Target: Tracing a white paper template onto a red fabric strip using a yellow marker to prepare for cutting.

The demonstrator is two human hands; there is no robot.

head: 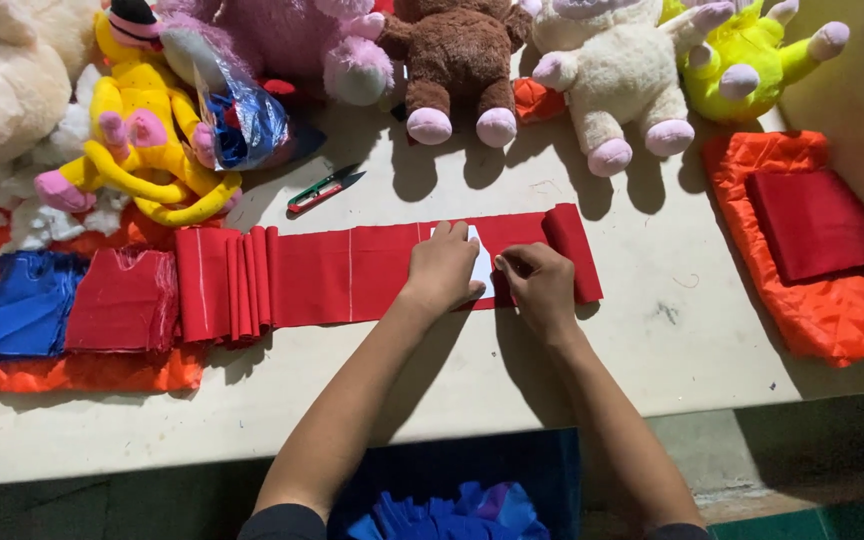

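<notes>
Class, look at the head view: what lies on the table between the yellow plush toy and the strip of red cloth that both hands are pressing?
In the head view, small snips with red and green handles lie on the bare table between the yellow plush toy and the red cloth strip.

Two hands, left hand (pixel 441 268) and right hand (pixel 540 285), one white template (pixel 480 268), one red cloth strip (pixel 352 272), one pair of snips (pixel 323 189), one blue cut pile (pixel 24 305), one red cut pile (pixel 120 300), at least six plush toys along the top edge
</notes>
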